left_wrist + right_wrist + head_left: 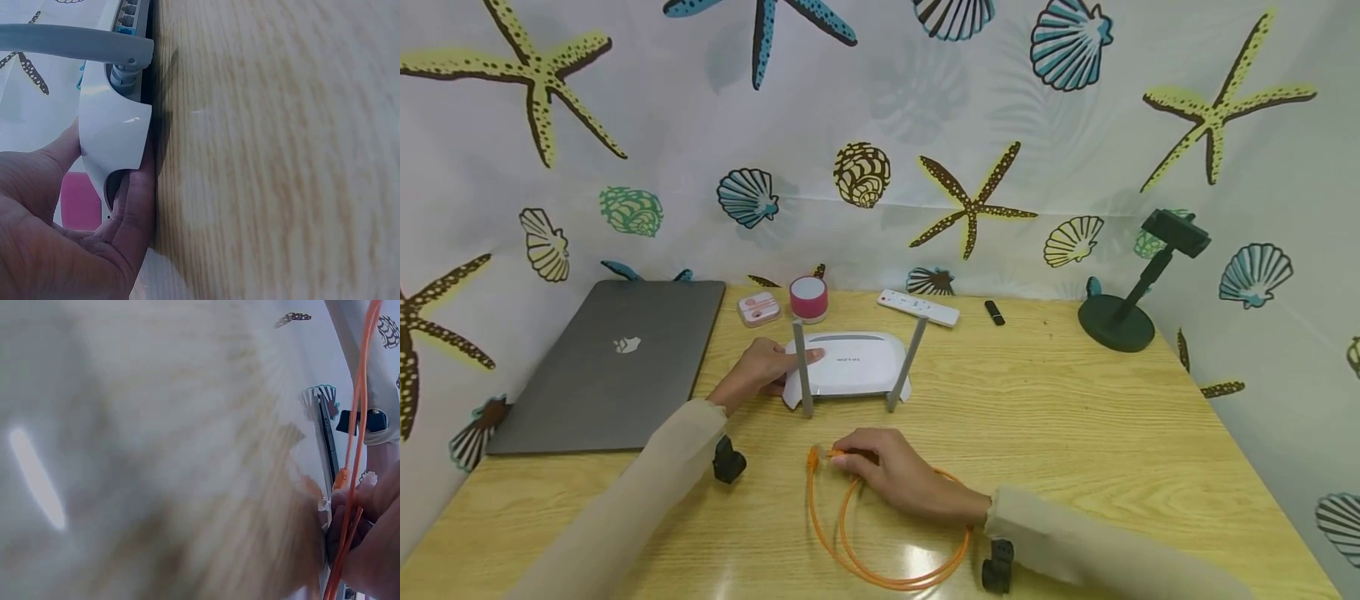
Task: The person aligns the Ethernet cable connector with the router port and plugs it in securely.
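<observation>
A white router (853, 367) with two grey antennas lies toward the back of the table. My left hand (771, 365) grips its left end, thumb on top and fingers tucked under the edge, as the left wrist view shows; a row of ports (127, 19) lines the router's side there. In front of the router, my right hand (902, 475) pinches one end of an orange network cable (895, 583) between thumb and fingertips. The cable's other plug (813, 457) sits just left of those fingertips, and the rest loops over the table below the hand.
A closed grey laptop (617, 367) lies at the left. Behind the router are a pink-and-white case (759, 308), a pink round speaker-like object (808, 298), a white remote (918, 307) and a small black stick (994, 312). A dark stand (1117, 323) rises at the back right.
</observation>
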{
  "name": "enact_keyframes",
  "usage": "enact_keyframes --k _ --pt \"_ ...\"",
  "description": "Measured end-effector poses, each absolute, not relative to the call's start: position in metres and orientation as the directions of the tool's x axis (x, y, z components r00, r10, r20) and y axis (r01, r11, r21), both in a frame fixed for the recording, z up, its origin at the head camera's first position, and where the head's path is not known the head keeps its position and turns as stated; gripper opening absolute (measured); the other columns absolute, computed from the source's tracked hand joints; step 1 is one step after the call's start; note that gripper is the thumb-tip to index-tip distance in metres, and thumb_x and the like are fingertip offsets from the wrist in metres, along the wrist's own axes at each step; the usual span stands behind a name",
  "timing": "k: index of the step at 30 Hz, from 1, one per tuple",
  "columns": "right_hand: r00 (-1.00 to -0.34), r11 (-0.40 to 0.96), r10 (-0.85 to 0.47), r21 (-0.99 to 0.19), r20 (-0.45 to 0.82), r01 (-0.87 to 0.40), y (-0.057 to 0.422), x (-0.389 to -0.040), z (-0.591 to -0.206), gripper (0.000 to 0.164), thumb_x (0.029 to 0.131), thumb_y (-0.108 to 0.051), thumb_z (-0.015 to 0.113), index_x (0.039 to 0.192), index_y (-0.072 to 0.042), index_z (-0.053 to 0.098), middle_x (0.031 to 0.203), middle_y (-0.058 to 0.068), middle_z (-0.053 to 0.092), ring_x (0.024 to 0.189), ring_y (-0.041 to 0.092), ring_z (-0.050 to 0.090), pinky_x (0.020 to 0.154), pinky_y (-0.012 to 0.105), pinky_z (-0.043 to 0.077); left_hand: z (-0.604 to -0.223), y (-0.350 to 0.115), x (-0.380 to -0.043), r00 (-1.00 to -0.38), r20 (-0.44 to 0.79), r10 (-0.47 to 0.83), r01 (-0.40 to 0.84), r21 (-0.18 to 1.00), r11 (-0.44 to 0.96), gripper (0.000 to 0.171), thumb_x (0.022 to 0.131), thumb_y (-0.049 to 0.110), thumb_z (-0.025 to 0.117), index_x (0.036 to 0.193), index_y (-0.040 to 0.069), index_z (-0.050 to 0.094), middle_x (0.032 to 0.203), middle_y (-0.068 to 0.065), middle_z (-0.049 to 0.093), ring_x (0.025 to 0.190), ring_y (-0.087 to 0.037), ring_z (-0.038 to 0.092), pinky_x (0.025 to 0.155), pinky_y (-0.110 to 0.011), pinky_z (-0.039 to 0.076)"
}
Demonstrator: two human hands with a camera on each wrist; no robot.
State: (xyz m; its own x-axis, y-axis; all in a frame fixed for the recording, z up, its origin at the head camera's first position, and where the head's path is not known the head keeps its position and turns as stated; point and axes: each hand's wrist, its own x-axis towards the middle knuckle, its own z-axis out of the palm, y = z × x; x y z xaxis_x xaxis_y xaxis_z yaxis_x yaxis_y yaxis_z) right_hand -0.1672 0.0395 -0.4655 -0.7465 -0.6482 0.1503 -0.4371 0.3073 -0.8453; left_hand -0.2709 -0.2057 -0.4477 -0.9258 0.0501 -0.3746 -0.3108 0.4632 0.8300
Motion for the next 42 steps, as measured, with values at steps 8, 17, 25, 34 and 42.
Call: enact_keyframes --k 8,17,25,34,42 --pt "-0.801 0.358 -0.591 -0.859 0.094 -0.365 0.036 -0.166 -0.467 0.019 0.095 -0.029 0.064 0.105 -0.016 0.072 0.102 -0.006 0.071 0.09 0.003 0.062 0.081 0.02 0.051 -0.449 -0.205 -0.272 -0.926 -0.375 0.047 -0.315 0.835 0.451 0.051 0.083 0.053 0.072 0.066 0.007 0.059 0.055 0.003 0.063 0.054 -0.007 0.058 0.053 -0.023 0.051" --pt "-0.858 0.298 -0.504 -0.913 0.096 -0.278 0.027 -0.163 -0.467 0.025 0.1 -0.023 0.056 0.098 -0.004 0.072 0.083 0.013 0.069 0.067 0.015 0.06 0.062 0.018 0.049 -0.449 -0.204 -0.273 -0.925 -0.38 0.019 -0.329 0.823 0.463 0.052 0.082 0.055 0.072 0.072 0.005 0.061 0.059 0.002 0.065 0.057 -0.008 0.059 0.055 -0.023 0.052" --pt "-0.923 0.23 -0.369 -0.952 0.109 -0.205 0.02 -0.159 -0.449 0.025 0.1 -0.007 0.053 0.094 0.011 0.068 0.079 0.029 0.065 0.056 0.014 0.054 0.05 0.014 0.043 -0.45 -0.205 -0.272 -0.927 -0.374 0.027 -0.321 0.829 0.458 0.051 0.082 0.054 0.072 0.07 0.007 0.06 0.057 0.003 0.063 0.055 -0.007 0.058 0.055 -0.024 0.052" --pt "-0.925 0.227 -0.356 -0.948 0.133 -0.223 0.015 -0.157 -0.438 0.024 0.1 -0.008 0.053 0.096 0.01 0.069 0.076 0.03 0.064 0.058 0.038 0.058 0.049 0.014 0.043 -0.449 -0.206 -0.269 -0.936 -0.35 0.05 -0.296 0.854 0.428 0.05 0.083 0.051 0.073 0.067 0.006 0.061 0.055 0.002 0.064 0.052 -0.007 0.057 0.052 -0.023 0.05" --pt "-0.934 0.279 -0.35 -0.943 0.074 -0.18 0.015 -0.168 -0.464 0.024 0.099 -0.017 0.057 0.094 0.004 0.069 0.076 0.022 0.067 0.056 0.027 0.06 0.048 0.017 0.044 -0.448 -0.205 -0.269 -0.932 -0.359 0.047 -0.309 0.857 0.413 0.049 0.083 0.05 0.073 0.071 0.005 0.059 0.056 0.002 0.063 0.052 -0.007 0.058 0.052 -0.024 0.051"
